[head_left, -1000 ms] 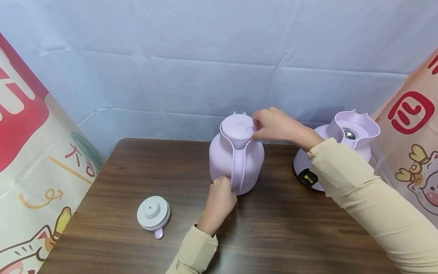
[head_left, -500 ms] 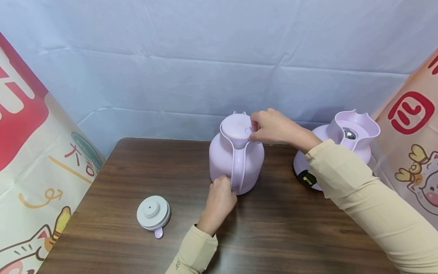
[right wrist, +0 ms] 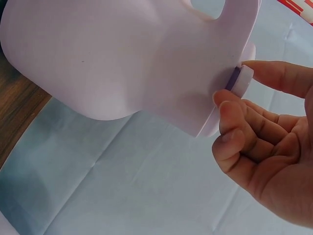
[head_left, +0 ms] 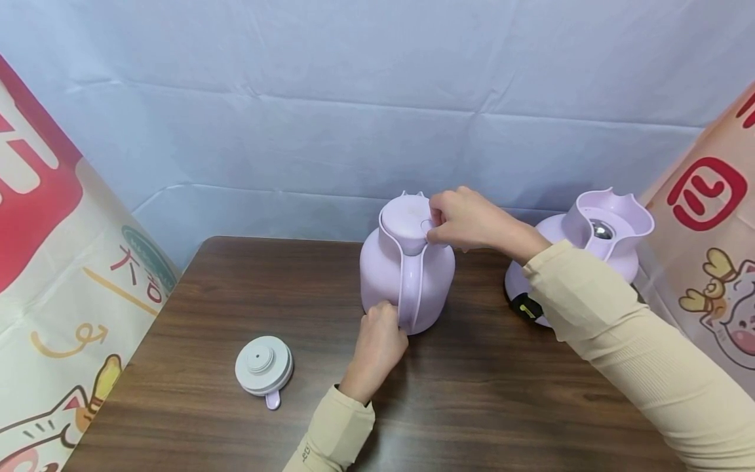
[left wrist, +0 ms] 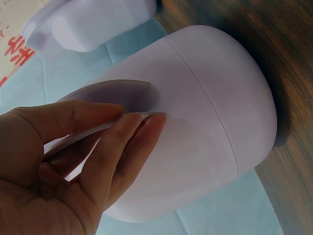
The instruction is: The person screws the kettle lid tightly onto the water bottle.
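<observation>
A lilac thermos jug [head_left: 380, 272] stands upright near the table's back edge. My left hand [head_left: 379, 341] grips the lower end of its handle [head_left: 411, 282]; in the left wrist view, thumb and fingers close around the handle [left wrist: 115, 90] near where it joins the body. A round lilac lid [head_left: 406, 215] sits in the jug's mouth. At its right edge my right hand [head_left: 472, 221] pinches the lid's small tab [right wrist: 243, 82] between thumb and fingers. The inside of the jug is hidden by the lid.
A second lilac jug [head_left: 551, 226] without a lid stands at the right, partly behind my right sleeve [head_left: 596, 295]. Front left, a grey and lilac lid [head_left: 265, 377] lies upside down on the brown wooden table [head_left: 283, 282]. A pale cloth [head_left: 295, 131] hangs behind.
My right hand has shifted slightly left with the lid's tab, so the lid has turned a little. My left hand and the jug have stayed in place.
</observation>
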Motion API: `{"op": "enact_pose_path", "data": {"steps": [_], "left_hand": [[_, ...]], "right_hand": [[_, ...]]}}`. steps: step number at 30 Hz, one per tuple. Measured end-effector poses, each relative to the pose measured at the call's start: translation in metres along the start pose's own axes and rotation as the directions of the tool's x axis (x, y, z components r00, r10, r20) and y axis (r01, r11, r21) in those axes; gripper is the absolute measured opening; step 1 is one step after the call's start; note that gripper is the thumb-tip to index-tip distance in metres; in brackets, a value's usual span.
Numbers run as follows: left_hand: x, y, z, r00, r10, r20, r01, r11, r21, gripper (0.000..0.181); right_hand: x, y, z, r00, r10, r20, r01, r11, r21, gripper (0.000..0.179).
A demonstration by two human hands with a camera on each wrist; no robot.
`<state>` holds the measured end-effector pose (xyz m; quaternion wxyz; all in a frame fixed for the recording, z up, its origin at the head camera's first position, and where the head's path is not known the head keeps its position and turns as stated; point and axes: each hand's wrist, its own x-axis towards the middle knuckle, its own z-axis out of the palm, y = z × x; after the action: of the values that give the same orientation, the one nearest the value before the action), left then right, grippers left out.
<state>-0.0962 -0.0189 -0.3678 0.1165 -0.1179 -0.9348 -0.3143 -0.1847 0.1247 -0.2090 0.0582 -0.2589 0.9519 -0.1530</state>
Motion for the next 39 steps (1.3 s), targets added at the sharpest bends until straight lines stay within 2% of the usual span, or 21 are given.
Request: {"op": "enact_pose_path", "data": {"steps": [21, 29, 39], "left_hand": [[0.0004, 0.0013, -0.0007, 1.000, -0.010, 0.000, 0.010, 1.000, 0.019, 0.021], [0.0000, 0.0020, -0.0009, 0.999, -0.035, 0.011, 0.035, 0.999, -0.002, 0.020], [-0.0007, 0.0021, 0.0000, 1.000, -0.012, 0.000, 0.012, 1.000, 0.020, 0.022]], "right_hand": [[-0.0003, -0.0038, 0.0008, 0.999, -0.042, -0.025, 0.041, 0.999, -0.029, 0.009], [0.0003, -0.0036, 0.0034, 0.999, -0.032, -0.037, 0.031, 0.999, -0.022, 0.010], [-0.0009, -0.0043, 0.0041, 0.999, -0.004, -0.045, 0.004, 1.000, -0.005, 0.011]]}}
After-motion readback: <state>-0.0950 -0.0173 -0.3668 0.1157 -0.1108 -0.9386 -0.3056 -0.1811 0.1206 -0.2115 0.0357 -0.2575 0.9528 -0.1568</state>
